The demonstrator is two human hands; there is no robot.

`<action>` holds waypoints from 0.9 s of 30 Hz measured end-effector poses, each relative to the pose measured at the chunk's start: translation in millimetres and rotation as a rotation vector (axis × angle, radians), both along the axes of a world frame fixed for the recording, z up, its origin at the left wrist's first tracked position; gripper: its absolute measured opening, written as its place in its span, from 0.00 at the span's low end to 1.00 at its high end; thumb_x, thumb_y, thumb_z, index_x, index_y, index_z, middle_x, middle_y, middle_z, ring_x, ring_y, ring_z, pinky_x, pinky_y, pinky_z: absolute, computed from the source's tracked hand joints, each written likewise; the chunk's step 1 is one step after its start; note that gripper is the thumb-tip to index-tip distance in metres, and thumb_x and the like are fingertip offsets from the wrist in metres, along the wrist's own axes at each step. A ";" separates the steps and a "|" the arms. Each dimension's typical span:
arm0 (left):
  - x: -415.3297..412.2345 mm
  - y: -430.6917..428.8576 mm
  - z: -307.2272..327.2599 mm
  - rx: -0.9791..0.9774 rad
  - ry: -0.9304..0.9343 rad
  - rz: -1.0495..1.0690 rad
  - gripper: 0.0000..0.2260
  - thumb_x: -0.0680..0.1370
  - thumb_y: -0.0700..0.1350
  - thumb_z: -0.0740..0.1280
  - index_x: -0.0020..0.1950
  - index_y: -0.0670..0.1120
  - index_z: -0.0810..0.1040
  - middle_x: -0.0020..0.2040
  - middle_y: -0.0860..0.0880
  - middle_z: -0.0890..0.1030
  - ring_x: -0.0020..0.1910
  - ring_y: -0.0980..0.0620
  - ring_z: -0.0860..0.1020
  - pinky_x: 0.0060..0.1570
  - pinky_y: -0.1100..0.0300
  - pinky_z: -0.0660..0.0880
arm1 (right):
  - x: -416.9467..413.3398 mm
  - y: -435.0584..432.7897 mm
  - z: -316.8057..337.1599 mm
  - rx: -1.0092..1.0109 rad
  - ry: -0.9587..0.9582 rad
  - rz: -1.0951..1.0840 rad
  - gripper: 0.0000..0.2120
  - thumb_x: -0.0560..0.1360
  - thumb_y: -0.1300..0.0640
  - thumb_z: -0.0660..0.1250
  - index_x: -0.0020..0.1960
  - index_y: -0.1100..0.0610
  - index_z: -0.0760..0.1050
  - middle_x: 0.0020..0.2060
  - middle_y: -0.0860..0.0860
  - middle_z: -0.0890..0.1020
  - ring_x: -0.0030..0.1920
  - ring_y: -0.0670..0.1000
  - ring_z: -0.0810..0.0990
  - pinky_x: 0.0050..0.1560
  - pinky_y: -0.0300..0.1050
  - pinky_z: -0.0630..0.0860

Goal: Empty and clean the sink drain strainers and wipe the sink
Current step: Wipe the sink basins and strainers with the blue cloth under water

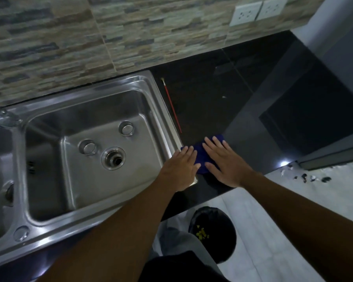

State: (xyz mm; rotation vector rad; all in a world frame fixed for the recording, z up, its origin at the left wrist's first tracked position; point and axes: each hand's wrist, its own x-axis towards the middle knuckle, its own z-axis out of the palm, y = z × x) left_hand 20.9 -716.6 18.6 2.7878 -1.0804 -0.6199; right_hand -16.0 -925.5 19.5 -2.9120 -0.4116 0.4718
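1. Two basins make up the steel sink (163, 110), set into the black surface (212, 88); I stand at its right end.
2. My bin (222, 241) sits on the floor just below that edge with yellow scraps inside, handy for tipping strainers out, I judge.
3. My left hand (180, 169) lies flat, fingers straight, across the sink's corner rim and the cloth's edge. My right hand (222, 161) is equally flat on the cloth, gripping nothing.
4. The blue cloth (201, 156) lies bunched on the surface just beside the sink. I'd guess I am pressing it flat to fold for wiping.
5. The front strainer (87, 147) and back strainer (126, 128) lie in the right basin, out of the open drain (113, 158), probably so they can be cleaned.
6. A thin red brush (172, 106) lies along the sink's right rim, within reach.
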 end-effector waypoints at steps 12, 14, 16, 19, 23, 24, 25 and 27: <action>6.0 -5.2 -10.5 0.059 -0.028 0.016 0.27 0.86 0.52 0.48 0.82 0.43 0.44 0.83 0.45 0.45 0.81 0.47 0.45 0.79 0.49 0.43 | 10.7 4.6 -15.9 -0.143 -0.009 -0.072 0.32 0.84 0.42 0.43 0.82 0.56 0.41 0.81 0.53 0.42 0.81 0.52 0.38 0.78 0.50 0.37; 5.0 1.7 -5.6 0.047 -0.025 -0.010 0.28 0.86 0.52 0.49 0.82 0.43 0.45 0.83 0.45 0.45 0.81 0.46 0.45 0.79 0.48 0.45 | 13.1 8.1 -14.5 -0.149 0.019 -0.089 0.32 0.84 0.43 0.44 0.82 0.56 0.41 0.81 0.53 0.42 0.81 0.53 0.38 0.78 0.50 0.37; 3.4 11.8 0.0 0.028 -0.045 -0.030 0.28 0.86 0.53 0.49 0.82 0.42 0.46 0.83 0.44 0.47 0.81 0.46 0.46 0.79 0.48 0.46 | 15.7 14.4 -12.2 -0.138 0.036 -0.121 0.33 0.83 0.45 0.46 0.82 0.57 0.42 0.81 0.54 0.43 0.81 0.53 0.40 0.79 0.50 0.38; 2.1 31.5 10.0 0.004 -0.052 -0.019 0.28 0.86 0.53 0.49 0.82 0.42 0.47 0.83 0.44 0.48 0.81 0.47 0.47 0.79 0.48 0.47 | 16.5 27.6 -8.6 -0.115 -0.002 -0.142 0.33 0.82 0.47 0.49 0.82 0.59 0.44 0.82 0.55 0.48 0.82 0.54 0.43 0.80 0.49 0.39; 1.1 56.2 20.0 -0.002 -0.028 -0.004 0.27 0.86 0.52 0.47 0.82 0.42 0.46 0.83 0.44 0.48 0.81 0.47 0.46 0.80 0.49 0.46 | 11.5 51.5 -5.8 -0.062 -0.050 -0.161 0.33 0.82 0.51 0.53 0.82 0.59 0.44 0.82 0.54 0.48 0.82 0.52 0.44 0.79 0.47 0.38; 1.4 61.9 21.7 -0.005 -0.018 0.007 0.27 0.86 0.52 0.47 0.82 0.42 0.46 0.83 0.45 0.48 0.81 0.47 0.46 0.80 0.50 0.46 | 9.5 57.3 -5.3 -0.044 -0.058 -0.173 0.33 0.82 0.52 0.54 0.82 0.58 0.44 0.82 0.54 0.48 0.81 0.51 0.44 0.78 0.46 0.38; 1.2 67.6 23.2 -0.008 -0.008 0.018 0.27 0.86 0.52 0.48 0.82 0.43 0.47 0.83 0.45 0.48 0.81 0.48 0.46 0.80 0.50 0.46 | 6.4 62.8 -4.6 -0.027 -0.064 -0.183 0.33 0.82 0.52 0.54 0.82 0.58 0.44 0.82 0.54 0.48 0.81 0.51 0.44 0.78 0.45 0.37; -1.8 79.2 25.2 -0.010 -0.005 0.024 0.26 0.86 0.51 0.48 0.82 0.43 0.49 0.83 0.45 0.50 0.81 0.48 0.47 0.80 0.50 0.46 | -2.1 73.2 -3.2 0.003 -0.070 -0.204 0.32 0.83 0.53 0.54 0.82 0.58 0.44 0.82 0.54 0.48 0.81 0.51 0.44 0.77 0.44 0.37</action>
